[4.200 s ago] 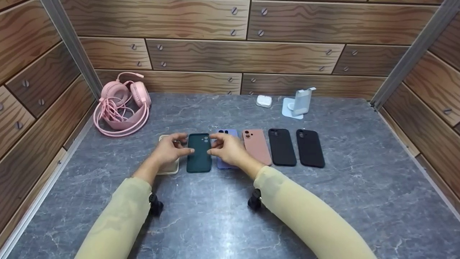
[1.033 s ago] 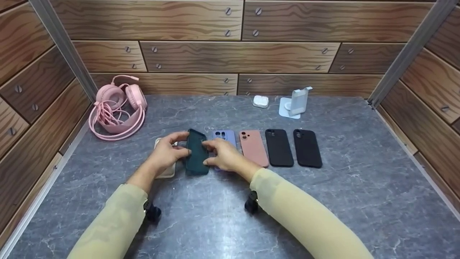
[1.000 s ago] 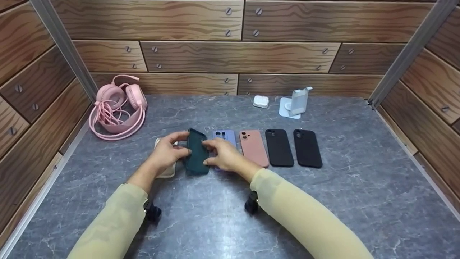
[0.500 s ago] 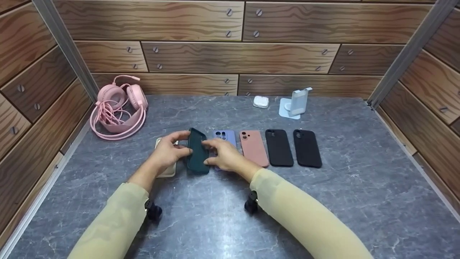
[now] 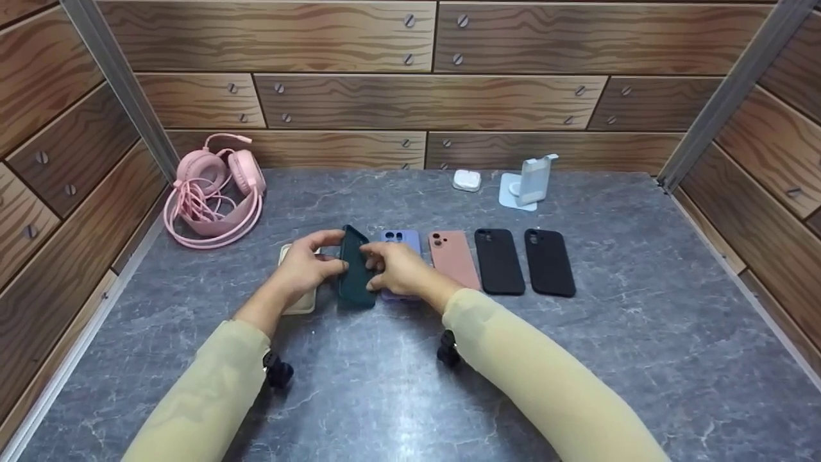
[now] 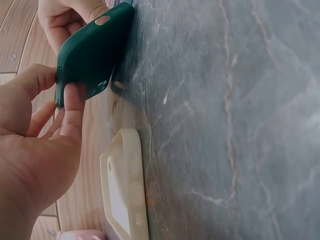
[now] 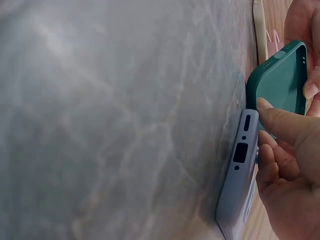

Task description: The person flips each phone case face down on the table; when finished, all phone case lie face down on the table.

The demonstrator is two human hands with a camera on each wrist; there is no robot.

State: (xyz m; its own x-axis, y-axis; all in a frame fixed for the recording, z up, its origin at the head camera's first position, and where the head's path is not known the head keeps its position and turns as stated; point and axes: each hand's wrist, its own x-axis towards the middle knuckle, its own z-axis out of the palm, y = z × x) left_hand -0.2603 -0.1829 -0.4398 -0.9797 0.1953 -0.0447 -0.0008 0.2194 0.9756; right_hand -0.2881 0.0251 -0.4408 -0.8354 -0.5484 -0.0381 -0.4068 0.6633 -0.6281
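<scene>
A dark green phone case (image 5: 356, 282) stands tilted in the head view, its left edge raised off the table and its hollow side toward the right. My left hand (image 5: 303, 268) pinches that raised edge between thumb and fingers. At the opposite edge, my right hand (image 5: 405, 272) holds the case, its thumb (image 7: 280, 120) on the lower rim in the right wrist view. A cream phone case (image 6: 137, 185) lies beside the left hand, partly covered by it in the head view. Under the right hand lies a purple phone case (image 5: 410, 239), partly hidden.
Right of the purple case lie a pink phone case (image 5: 454, 260) and two black phone cases (image 5: 500, 263), in a row. Farther back are a white earbud case (image 5: 467, 180), a pale stand (image 5: 533, 183) and a pink headset (image 5: 215, 192) with coiled cable. Wood-patterned walls enclose the table.
The green case lay flat about four seconds ago; its left edge has since come up. Over the last half second it has tilted more and shifted slightly right and away, both hands moving with it.
</scene>
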